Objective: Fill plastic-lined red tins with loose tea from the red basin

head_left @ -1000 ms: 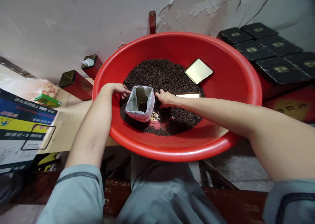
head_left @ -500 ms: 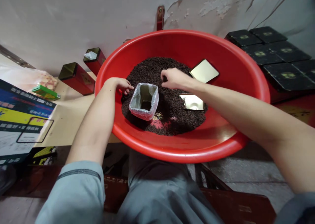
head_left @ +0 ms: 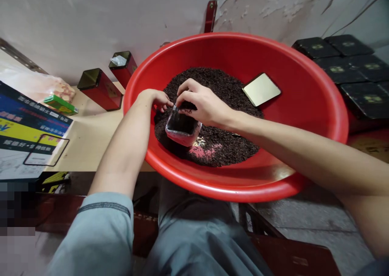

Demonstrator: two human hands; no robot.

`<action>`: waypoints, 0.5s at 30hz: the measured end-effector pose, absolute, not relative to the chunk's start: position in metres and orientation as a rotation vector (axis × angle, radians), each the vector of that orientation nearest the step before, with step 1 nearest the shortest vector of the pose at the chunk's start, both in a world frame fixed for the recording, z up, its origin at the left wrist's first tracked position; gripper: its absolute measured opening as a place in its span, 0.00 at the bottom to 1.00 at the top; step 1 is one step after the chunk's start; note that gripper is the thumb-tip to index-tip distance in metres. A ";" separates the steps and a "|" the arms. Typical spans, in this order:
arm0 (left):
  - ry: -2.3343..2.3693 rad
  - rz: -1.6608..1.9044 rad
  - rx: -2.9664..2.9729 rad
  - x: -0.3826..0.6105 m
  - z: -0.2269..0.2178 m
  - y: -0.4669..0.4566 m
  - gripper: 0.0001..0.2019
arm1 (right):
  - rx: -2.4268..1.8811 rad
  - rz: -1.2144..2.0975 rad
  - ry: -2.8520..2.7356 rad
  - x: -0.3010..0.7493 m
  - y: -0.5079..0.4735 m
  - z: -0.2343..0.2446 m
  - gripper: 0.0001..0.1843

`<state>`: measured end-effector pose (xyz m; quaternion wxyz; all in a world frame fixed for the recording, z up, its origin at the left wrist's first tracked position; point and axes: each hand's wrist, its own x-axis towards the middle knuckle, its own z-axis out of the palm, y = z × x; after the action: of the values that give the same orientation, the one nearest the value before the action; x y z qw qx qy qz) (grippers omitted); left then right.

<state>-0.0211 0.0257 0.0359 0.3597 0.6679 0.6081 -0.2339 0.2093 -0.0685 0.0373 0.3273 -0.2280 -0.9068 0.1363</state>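
A small square tin with a clear plastic liner [head_left: 183,137] stands among loose dark tea leaves [head_left: 234,152] in a wide red basin [head_left: 231,193]. My left hand [head_left: 158,100] is at the liner's far left corner, its thumb and fingers pinched at the plastic edge. Over the opening, my right hand [head_left: 202,104] curls its fingers, with the tips at the same edge of the liner. That hand partly covers the tin's mouth, and the inside looks dark. A pale gold lid [head_left: 261,90] lies farther right on the leaves and the basin wall.
Two red tins, a nearer one [head_left: 105,90] and a farther one [head_left: 124,69], are left of the basin. A green box [head_left: 60,105] and a printed carton [head_left: 30,132] lie farther left. Several black-topped tins [head_left: 361,100] stand at right. The wall rises behind.
My right hand has moved left from above the leaves to the tin's mouth. The liner's rim is now drawn up and partly covered. My arm hides most of the second lid.
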 end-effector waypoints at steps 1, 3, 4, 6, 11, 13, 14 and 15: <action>1.563 -0.595 1.718 -0.022 0.035 0.027 0.42 | -0.576 0.371 -2.380 0.210 -0.067 0.038 0.06; 1.578 -0.550 1.695 -0.023 0.033 0.028 0.42 | -0.588 0.392 -2.392 0.214 -0.065 0.043 0.08; 1.592 -0.524 1.678 -0.024 0.033 0.028 0.42 | -0.627 0.394 -2.400 0.217 -0.063 0.048 0.10; 1.617 -0.481 1.647 -0.024 0.032 0.027 0.41 | -0.775 0.371 -2.414 0.226 -0.059 0.057 0.13; 1.624 -0.453 1.634 -0.023 0.034 0.022 0.40 | -1.326 0.284 -2.605 0.262 -0.035 0.047 0.23; 1.635 -0.463 1.630 -0.022 0.036 0.021 0.38 | -1.574 0.350 -2.770 0.272 -0.032 0.023 0.42; 1.642 -0.470 1.627 -0.022 0.037 0.020 0.36 | -1.694 0.431 -2.844 0.274 -0.035 0.009 0.55; 1.644 -0.474 1.627 -0.023 0.038 0.020 0.35 | -1.791 0.524 -2.912 0.273 -0.039 -0.005 0.67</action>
<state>-0.0229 0.0198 0.0378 0.3803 0.6373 0.6440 -0.1856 0.2726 -0.0391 -0.0048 -0.1576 -0.5114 -0.8315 0.1496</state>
